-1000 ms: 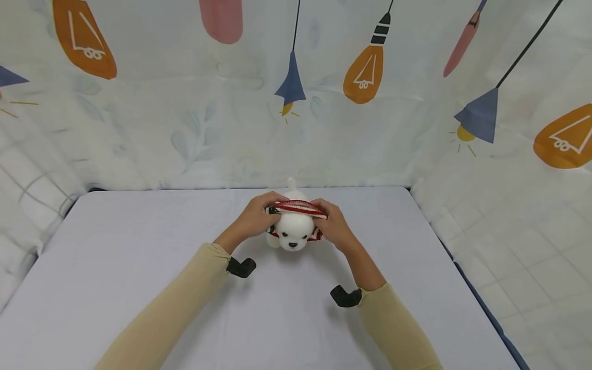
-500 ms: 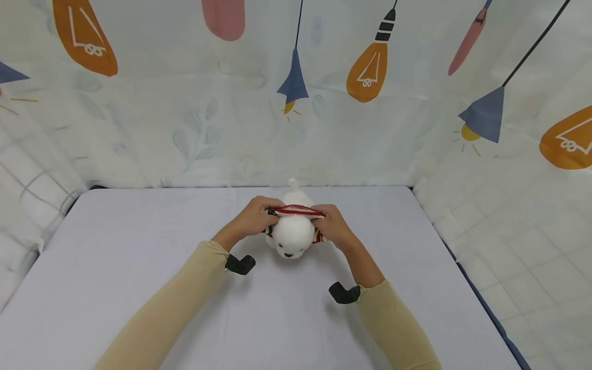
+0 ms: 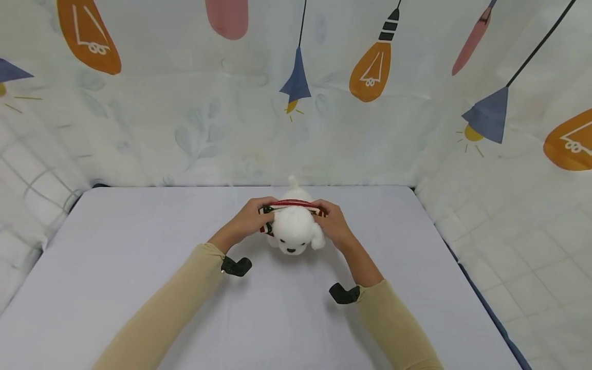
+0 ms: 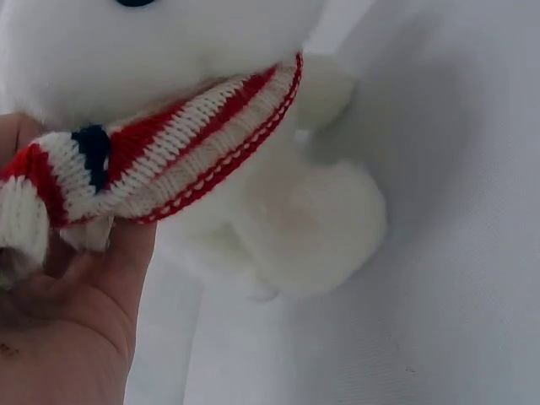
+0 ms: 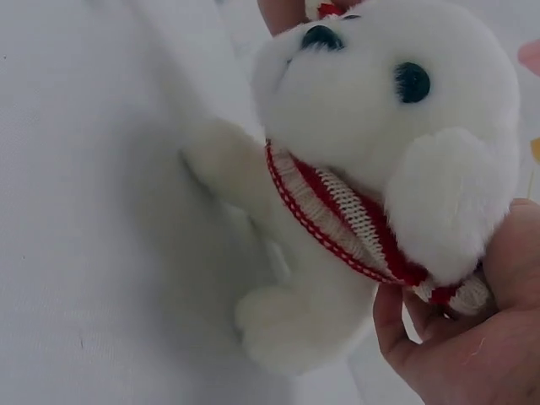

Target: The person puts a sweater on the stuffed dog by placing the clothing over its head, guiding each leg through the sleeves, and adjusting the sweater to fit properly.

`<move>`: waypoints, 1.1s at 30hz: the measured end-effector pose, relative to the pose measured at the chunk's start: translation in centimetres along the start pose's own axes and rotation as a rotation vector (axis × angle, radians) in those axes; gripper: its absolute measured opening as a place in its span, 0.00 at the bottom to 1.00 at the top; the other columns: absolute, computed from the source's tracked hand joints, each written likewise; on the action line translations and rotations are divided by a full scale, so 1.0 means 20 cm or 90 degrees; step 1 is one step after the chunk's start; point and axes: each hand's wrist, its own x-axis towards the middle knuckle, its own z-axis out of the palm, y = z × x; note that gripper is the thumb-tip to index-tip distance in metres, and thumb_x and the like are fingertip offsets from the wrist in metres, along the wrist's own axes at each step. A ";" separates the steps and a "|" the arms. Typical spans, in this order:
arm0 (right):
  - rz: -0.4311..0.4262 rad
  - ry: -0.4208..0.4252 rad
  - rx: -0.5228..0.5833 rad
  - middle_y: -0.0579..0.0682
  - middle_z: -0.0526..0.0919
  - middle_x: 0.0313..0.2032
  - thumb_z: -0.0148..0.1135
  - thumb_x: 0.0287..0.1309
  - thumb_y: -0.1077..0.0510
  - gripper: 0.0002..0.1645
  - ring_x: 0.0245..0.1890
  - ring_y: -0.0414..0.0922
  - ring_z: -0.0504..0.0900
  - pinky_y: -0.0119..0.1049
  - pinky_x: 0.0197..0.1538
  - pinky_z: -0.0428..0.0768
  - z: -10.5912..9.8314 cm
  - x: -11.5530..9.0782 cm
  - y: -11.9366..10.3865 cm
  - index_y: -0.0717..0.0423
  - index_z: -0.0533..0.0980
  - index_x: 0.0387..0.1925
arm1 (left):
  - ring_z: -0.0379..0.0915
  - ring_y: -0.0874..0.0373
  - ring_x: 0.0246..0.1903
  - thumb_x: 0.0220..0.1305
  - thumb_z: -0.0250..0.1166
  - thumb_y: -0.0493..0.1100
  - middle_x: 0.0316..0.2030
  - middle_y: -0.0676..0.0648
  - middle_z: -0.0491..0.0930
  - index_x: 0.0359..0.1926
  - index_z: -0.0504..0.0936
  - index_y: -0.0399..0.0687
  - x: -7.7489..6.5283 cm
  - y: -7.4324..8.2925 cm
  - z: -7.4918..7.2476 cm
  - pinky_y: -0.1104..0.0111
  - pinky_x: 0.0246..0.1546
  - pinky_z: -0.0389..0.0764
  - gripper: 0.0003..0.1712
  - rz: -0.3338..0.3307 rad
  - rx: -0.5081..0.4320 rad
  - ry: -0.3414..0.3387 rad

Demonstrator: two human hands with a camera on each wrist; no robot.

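Note:
A white plush dog (image 3: 293, 226) faces me near the back of the table, black-eyed, its tail up behind. Round its neck sits a small knitted sweater (image 4: 202, 139), striped red and white with a dark blue patch. My left hand (image 3: 252, 218) grips the sweater's side edge at the left of the dog's head. On the other side my right hand (image 3: 334, 224) pinches the knit just behind the floppy ear (image 5: 451, 198). Below the chin, the red-edged hem crosses the chest in both wrist views. The sweater's back is partly hidden by the head.
A white cloth covers the table (image 3: 277, 318). Behind it hangs a pale curtain (image 3: 250, 139) printed with lamps and bulbs, which also runs along both sides. Dark camera mounts (image 3: 344, 294) stick out at the wrists.
The dog's head dipped, then came up a little. Its ear beside my right hand has come out from the knit. My left hand has shifted slightly left, and the sweater's upper edge lies flatter.

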 end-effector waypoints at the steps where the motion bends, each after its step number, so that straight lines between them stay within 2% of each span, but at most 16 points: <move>1: 0.006 0.006 0.001 0.52 0.80 0.49 0.62 0.62 0.60 0.13 0.48 0.45 0.75 0.35 0.46 0.77 0.00 0.00 0.01 0.53 0.79 0.48 | 0.66 0.50 0.55 0.65 0.55 0.40 0.59 0.47 0.74 0.58 0.76 0.55 0.00 -0.01 0.00 0.60 0.46 0.76 0.21 -0.002 -0.010 0.001; 4: 0.001 0.027 -0.002 0.51 0.79 0.48 0.63 0.61 0.59 0.11 0.49 0.46 0.74 0.35 0.46 0.77 -0.01 0.01 0.05 0.51 0.80 0.46 | 0.69 0.50 0.55 0.66 0.56 0.41 0.60 0.47 0.73 0.60 0.74 0.57 0.01 -0.03 -0.01 0.61 0.46 0.76 0.21 -0.007 -0.035 0.008; 6: 0.005 0.035 -0.006 0.51 0.79 0.46 0.63 0.60 0.59 0.10 0.48 0.46 0.73 0.35 0.44 0.76 -0.01 0.02 0.06 0.52 0.80 0.44 | 0.71 0.50 0.53 0.65 0.57 0.42 0.58 0.46 0.74 0.60 0.74 0.59 0.01 -0.04 0.00 0.60 0.47 0.76 0.21 -0.026 -0.053 0.015; 10: 0.012 0.041 -0.008 0.51 0.78 0.44 0.62 0.61 0.61 0.09 0.47 0.46 0.72 0.35 0.42 0.75 -0.01 0.02 0.08 0.53 0.80 0.43 | 0.71 0.53 0.47 0.63 0.58 0.41 0.55 0.47 0.75 0.57 0.76 0.57 0.02 -0.07 0.00 0.63 0.44 0.75 0.20 -0.047 -0.100 0.001; 14: 0.001 0.020 -0.012 0.50 0.78 0.44 0.63 0.59 0.61 0.11 0.45 0.45 0.70 0.35 0.42 0.73 0.00 0.02 0.09 0.52 0.80 0.44 | 0.74 0.58 0.44 0.64 0.56 0.34 0.53 0.47 0.76 0.56 0.75 0.47 0.02 -0.11 0.00 0.68 0.41 0.78 0.19 -0.036 -0.211 -0.039; 17: -0.018 0.013 -0.014 0.50 0.77 0.43 0.63 0.59 0.61 0.11 0.43 0.45 0.69 0.35 0.41 0.72 0.00 0.02 0.09 0.54 0.80 0.45 | 0.76 0.61 0.44 0.65 0.56 0.32 0.54 0.46 0.76 0.57 0.73 0.43 0.03 -0.14 0.01 0.69 0.42 0.80 0.19 -0.026 -0.274 -0.059; 19: -0.031 0.021 -0.019 0.50 0.77 0.41 0.63 0.60 0.61 0.10 0.42 0.44 0.69 0.34 0.40 0.72 0.01 0.02 0.10 0.55 0.79 0.44 | 0.74 0.61 0.47 0.65 0.57 0.35 0.57 0.46 0.74 0.58 0.72 0.44 0.03 -0.15 0.01 0.70 0.43 0.79 0.20 -0.015 -0.258 -0.054; 21: -0.037 0.030 -0.022 0.50 0.76 0.39 0.62 0.61 0.61 0.09 0.41 0.44 0.69 0.34 0.39 0.71 0.02 0.02 0.10 0.56 0.79 0.44 | 0.71 0.60 0.51 0.64 0.59 0.37 0.60 0.46 0.71 0.59 0.72 0.46 0.02 -0.15 0.00 0.69 0.44 0.78 0.21 -0.016 -0.226 -0.026; 24: -0.028 0.030 -0.039 0.49 0.76 0.37 0.59 0.63 0.60 0.09 0.39 0.44 0.70 0.34 0.38 0.71 0.03 0.03 0.11 0.56 0.80 0.44 | 0.68 0.57 0.53 0.64 0.59 0.38 0.63 0.45 0.69 0.60 0.72 0.47 0.00 -0.15 -0.02 0.68 0.44 0.77 0.22 -0.036 -0.179 0.016; 26: -0.014 0.020 -0.048 0.49 0.76 0.36 0.57 0.64 0.58 0.11 0.39 0.44 0.70 0.34 0.39 0.71 0.03 0.02 0.11 0.55 0.80 0.45 | 0.70 0.57 0.53 0.64 0.58 0.38 0.63 0.43 0.70 0.60 0.72 0.45 -0.01 -0.15 -0.02 0.68 0.44 0.79 0.22 -0.052 -0.170 0.027; 29: 0.004 0.000 -0.055 0.50 0.78 0.40 0.56 0.65 0.55 0.14 0.42 0.46 0.72 0.37 0.42 0.73 0.03 0.02 0.11 0.53 0.79 0.49 | 0.74 0.56 0.49 0.67 0.56 0.38 0.60 0.39 0.72 0.60 0.71 0.42 -0.02 -0.15 -0.01 0.65 0.45 0.81 0.21 -0.067 -0.165 0.021; 33: 0.020 -0.025 -0.054 0.51 0.80 0.54 0.54 0.66 0.52 0.21 0.53 0.46 0.75 0.42 0.53 0.74 0.03 0.02 0.13 0.52 0.76 0.58 | 0.76 0.55 0.49 0.69 0.53 0.42 0.58 0.38 0.73 0.61 0.71 0.40 -0.03 -0.16 0.01 0.61 0.48 0.82 0.21 -0.087 -0.138 0.011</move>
